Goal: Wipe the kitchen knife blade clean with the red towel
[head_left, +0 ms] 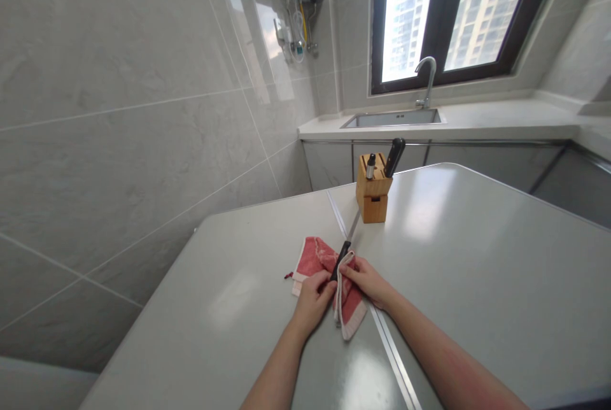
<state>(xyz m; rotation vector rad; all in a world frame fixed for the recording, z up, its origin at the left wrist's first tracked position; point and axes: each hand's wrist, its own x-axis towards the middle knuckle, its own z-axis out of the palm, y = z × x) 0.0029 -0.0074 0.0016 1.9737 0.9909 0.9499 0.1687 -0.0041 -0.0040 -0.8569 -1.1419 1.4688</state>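
A knife with a black handle and a narrow blade points away from me, toward the knife block. My left hand is closed around the rear end of its handle. A red cloth with pale edges is draped under and around the handle. Part of it is folded up on the right side, where my right hand pinches the fold between thumb and fingers. The right hand's lower fingers are partly hidden by the cloth.
A wooden knife block stands beyond the blade, holding a large black-handled knife and a smaller tool with a black and silver handle. Everything rests on a glossy white table with a metal seam. Behind are a sink and a faucet.
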